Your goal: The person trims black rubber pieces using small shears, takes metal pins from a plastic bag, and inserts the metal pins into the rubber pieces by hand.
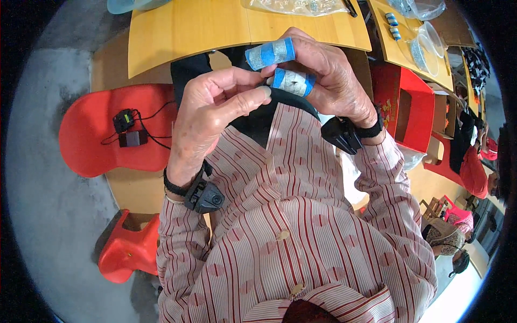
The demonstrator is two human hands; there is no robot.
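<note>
My left hand [215,105] is raised in front of my chest, thumb and forefinger drawn together at the tips of my right fingers. Whatever lies between the fingertips is too small to make out. My right hand [336,75] comes from the right with its fingers bent inward. One finger of it wears a blue and silver-grey banded wrap [271,53]. Just below, a second wrap [293,82] with a dark mark covers the thumb. Both hands are above my lap, close to the wooden table's [188,32] near edge.
A clear plastic bag [299,5] and a dark pen-like stick lie on the table. At left, a red chair [86,129] carries a small black device [132,138] with cables. On the right table are two similar wraps [396,33] and clear tubs [425,54]. A red box [414,107] stands below; people sit beyond.
</note>
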